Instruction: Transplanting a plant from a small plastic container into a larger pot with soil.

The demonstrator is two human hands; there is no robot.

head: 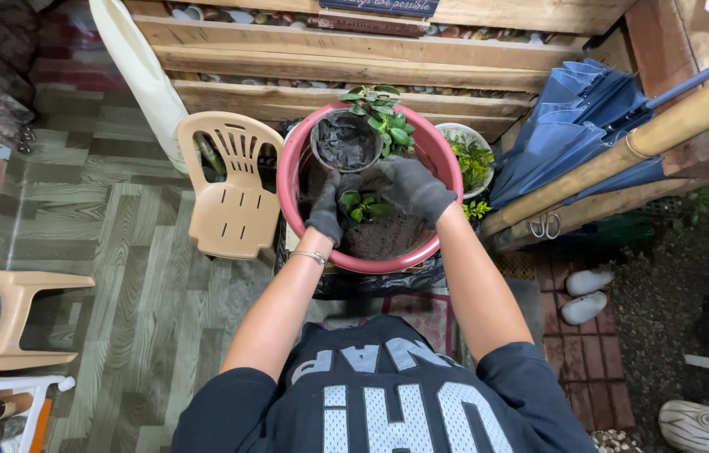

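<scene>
- The left hand, in a dark glove, is curled down into the basin beside a small green plant; the fingers seem closed on the plant or the soil at its base, though I cannot tell just what they grip.
- The right hand, gloved the same, lies bent over the plant from the other side, fingers folded toward the left hand; whether it grasps anything is hidden.
- The plant sits between the two hands, low in the basin, its leaves showing in the gap.
- A thin bracelet circles the left wrist.
- Dark soil fills the near part of the basin, just below the hands.
- The red basin is round and stands on black sheeting.
- A grey pot rests at the basin's far rim, with a leafy plant just beside it.
- A white pot of greenery stands right of the basin.
- A beige chair stands left of the basin.
- A folded blue umbrella leans at the right, along a bamboo pole.
</scene>
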